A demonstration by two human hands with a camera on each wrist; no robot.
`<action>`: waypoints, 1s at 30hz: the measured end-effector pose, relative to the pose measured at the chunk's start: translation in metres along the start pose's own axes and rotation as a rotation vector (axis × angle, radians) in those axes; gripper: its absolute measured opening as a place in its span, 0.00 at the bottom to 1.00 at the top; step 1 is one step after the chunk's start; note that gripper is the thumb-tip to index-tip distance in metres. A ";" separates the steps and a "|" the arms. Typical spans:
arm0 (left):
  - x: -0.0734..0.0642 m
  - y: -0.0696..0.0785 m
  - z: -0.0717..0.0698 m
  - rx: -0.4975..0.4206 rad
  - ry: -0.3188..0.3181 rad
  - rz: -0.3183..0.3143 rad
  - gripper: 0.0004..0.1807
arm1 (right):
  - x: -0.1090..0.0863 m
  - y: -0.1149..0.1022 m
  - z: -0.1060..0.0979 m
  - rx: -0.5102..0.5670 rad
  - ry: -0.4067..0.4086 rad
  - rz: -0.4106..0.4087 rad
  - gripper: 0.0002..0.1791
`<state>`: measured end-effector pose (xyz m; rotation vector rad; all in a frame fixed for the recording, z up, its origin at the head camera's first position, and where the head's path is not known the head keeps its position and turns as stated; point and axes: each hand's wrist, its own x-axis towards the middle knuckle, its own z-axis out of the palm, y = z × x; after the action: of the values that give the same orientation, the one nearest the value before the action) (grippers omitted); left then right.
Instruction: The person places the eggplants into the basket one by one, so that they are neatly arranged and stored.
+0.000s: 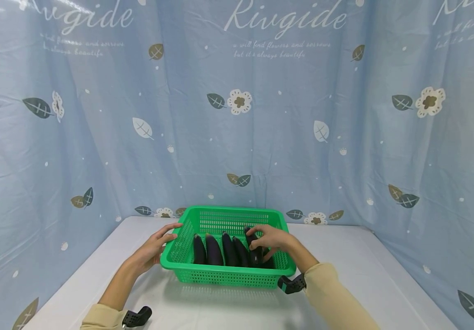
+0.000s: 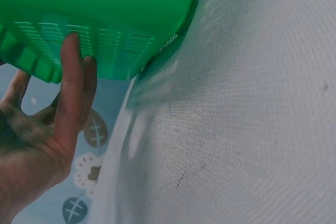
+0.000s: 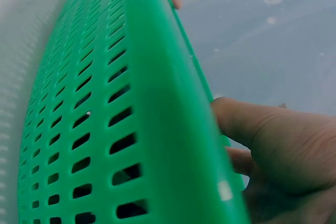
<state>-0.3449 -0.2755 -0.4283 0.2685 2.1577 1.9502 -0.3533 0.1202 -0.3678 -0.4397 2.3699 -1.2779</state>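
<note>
A green plastic basket (image 1: 228,277) with slotted walls stands on the table, and several dark purple eggplants (image 1: 214,251) lie side by side in it. At the basket's left end my left hand (image 1: 154,247) grips the rim. In the left wrist view, fingers (image 2: 73,87) of that hand reach beneath the rim against the outer wall. My right hand (image 1: 271,239) is inside the basket, its thumb and fingers around the rightmost upright-lying eggplant (image 1: 256,257). Another eggplant beneath this hand is partly hidden. From the right wrist, the basket's front wall (image 3: 173,103) hides the fingertips and the eggplants.
A white cloth (image 1: 344,275) covers the table under the basket. Behind and on both sides hangs a blue curtain (image 1: 286,151) printed with leaves and flowers. Black devices (image 1: 138,317) sit on both wrists, the right one close to the basket's front right corner.
</note>
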 end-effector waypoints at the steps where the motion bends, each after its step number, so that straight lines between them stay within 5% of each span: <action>1: 0.000 0.000 0.000 0.003 0.001 0.002 0.31 | 0.000 0.000 0.000 0.000 0.000 0.006 0.29; 30: 0.001 -0.001 -0.002 0.001 -0.009 0.011 0.30 | 0.005 -0.007 0.008 -0.111 0.006 0.051 0.28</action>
<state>-0.3467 -0.2768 -0.4295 0.2892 2.1561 1.9494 -0.3526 0.1085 -0.3671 -0.4071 2.4491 -1.1308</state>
